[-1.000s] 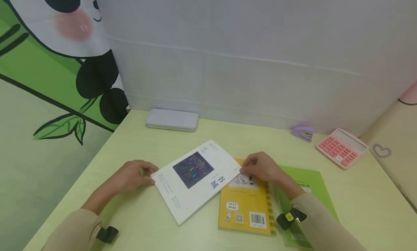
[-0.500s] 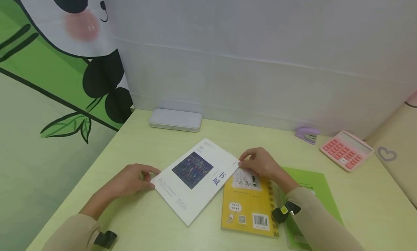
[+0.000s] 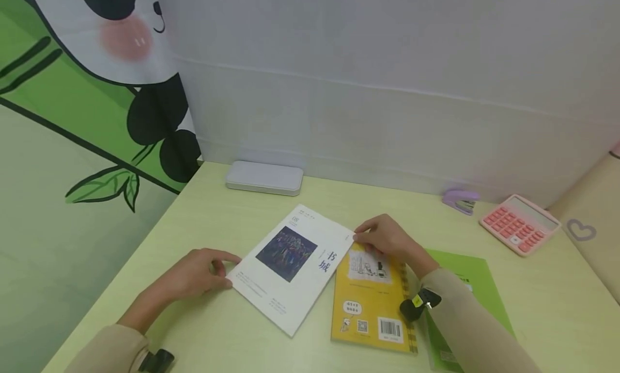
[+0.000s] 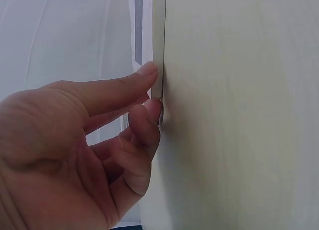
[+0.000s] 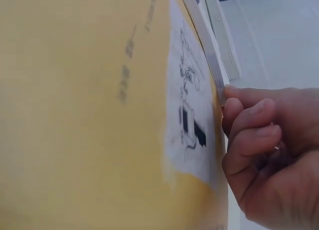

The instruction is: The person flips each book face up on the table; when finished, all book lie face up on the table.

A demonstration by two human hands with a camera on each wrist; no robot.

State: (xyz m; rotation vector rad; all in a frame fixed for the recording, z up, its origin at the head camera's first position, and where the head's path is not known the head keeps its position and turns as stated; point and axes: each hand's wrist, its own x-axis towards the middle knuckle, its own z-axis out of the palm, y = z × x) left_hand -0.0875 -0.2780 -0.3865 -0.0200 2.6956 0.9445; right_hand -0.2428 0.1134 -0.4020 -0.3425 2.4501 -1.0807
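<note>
A white book with a dark cover picture lies askew on the pale green table. Its right edge rests over a yellow spiral notebook. My left hand pinches the book's near-left corner; the left wrist view shows forefinger and thumb at the book's edge. My right hand holds the book's right corner with curled fingers. In the right wrist view that hand sits against the book's edge, over the yellow cover.
A green folder lies under the notebook and my right sleeve. A grey case sits at the back edge. A purple stapler and a pink calculator sit at the back right. A panda curtain hangs left.
The white book has slid and turned a little to the left with both hands on it, so more of the yellow notebook's cover shows.
</note>
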